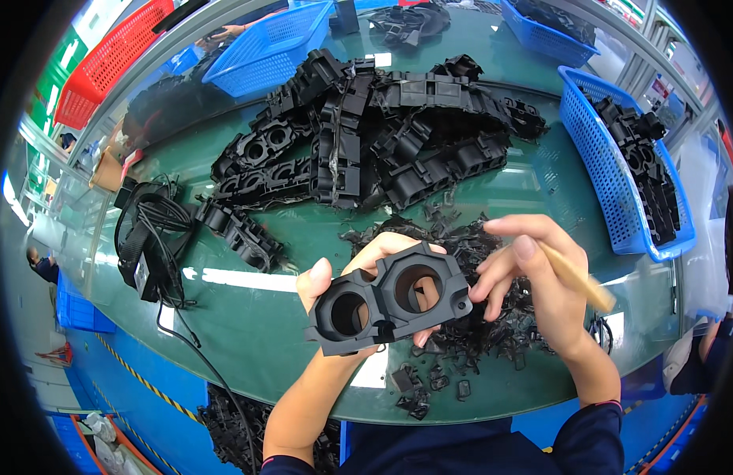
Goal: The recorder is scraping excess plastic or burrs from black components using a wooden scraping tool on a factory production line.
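Your left hand grips a black plastic two-holed block; your right hand (just beside it) clasps a tan, slender handle.

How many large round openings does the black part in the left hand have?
2. On the black part, one opening is toward the left end, the other toward the right, nearer the right hand. Others underneath may be hidden.

Bare green tabletop opens at your left — a heap of black molded parts bars the way ahead.
Room runs clear between the black cable and your left forearm, plus a strip between heap and blue basket at right; the two-holed part fills the gap between your left hand and right hand — scraps clutter below.
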Demonstrator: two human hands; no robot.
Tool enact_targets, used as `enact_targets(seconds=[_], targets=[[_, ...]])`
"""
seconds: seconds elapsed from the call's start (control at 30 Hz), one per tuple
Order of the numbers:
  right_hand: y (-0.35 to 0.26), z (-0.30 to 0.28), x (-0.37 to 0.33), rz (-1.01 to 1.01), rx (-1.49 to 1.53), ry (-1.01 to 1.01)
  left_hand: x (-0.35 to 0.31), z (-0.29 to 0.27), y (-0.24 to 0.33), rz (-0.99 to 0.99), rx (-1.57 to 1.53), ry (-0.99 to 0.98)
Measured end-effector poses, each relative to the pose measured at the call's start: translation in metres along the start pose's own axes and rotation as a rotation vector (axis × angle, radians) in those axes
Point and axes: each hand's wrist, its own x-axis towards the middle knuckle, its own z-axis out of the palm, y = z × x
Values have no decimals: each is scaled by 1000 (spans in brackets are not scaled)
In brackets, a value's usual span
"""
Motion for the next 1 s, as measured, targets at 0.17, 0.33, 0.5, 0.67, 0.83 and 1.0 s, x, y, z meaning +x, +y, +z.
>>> enact_targets(seconds=[0.17,0.33,0.5,0.67,0.83,1.0], targets=[[12,8,-6,-260,-238,10,0,1,0,30,17,23],[17,7,-1,-777,-733,-46,0,2,2,7,20,82],[21,7,-3,-797,-879,-34,-1,2,-3,-47,-106,96],[26,3,-4,-782,-896,-6,-1,5,-8,-135,-235,106],[16,5,-4,-130,-217,104,0,-2,-10,-205,-309,11],[20,3,-2,-401,-460,66,1,1,-6,-264,-363,83]])
